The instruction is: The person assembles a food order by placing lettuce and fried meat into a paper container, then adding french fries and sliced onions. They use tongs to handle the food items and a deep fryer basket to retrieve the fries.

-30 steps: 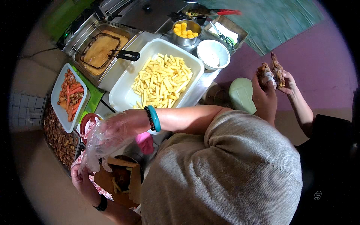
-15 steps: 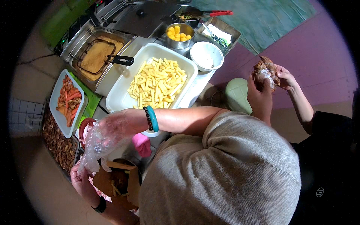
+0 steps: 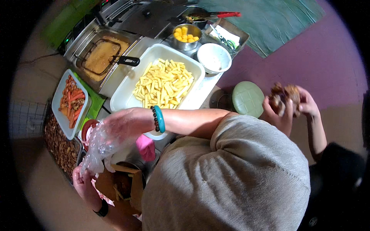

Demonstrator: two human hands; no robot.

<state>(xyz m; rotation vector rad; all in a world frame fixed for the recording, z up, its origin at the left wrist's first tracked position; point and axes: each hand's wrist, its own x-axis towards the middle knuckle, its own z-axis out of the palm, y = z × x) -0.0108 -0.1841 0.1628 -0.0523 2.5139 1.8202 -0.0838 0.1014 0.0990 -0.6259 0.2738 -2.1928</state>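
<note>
Clear film, apparently a thin plastic glove (image 3: pixel 96 154), covers my right hand (image 3: pixel 120 126), its fingers stretched toward the lower left and blurred by the plastic. A turquoise bangle (image 3: pixel 159 119) and a dark beaded bracelet circle that wrist. At the film's lower end, my left hand (image 3: pixel 84 186) pinches the glove; a black band is on this wrist. Just right of my left hand is an open brown cardboard box (image 3: pixel 137 192) with fries and a browned piece of food. A red tub (image 3: pixel 88 127) sits partly hidden beside my right hand.
Fries fill a large white tub (image 3: pixel 199 77). A fryer basket with a black handle (image 3: pixel 127 61) rests in oil. A white tray (image 3: pixel 86 106) of sausages, a white bowl (image 3: pixel 214 57) and a green stool (image 3: pixel 248 99) stand around. Another person's hands hold browned meat (image 3: pixel 284 100).
The other person's hands and the browned meat have moved lower and slightly right. That person's dark clothing has shifted down. My hands keep nearly the same places on the plastic.
</note>
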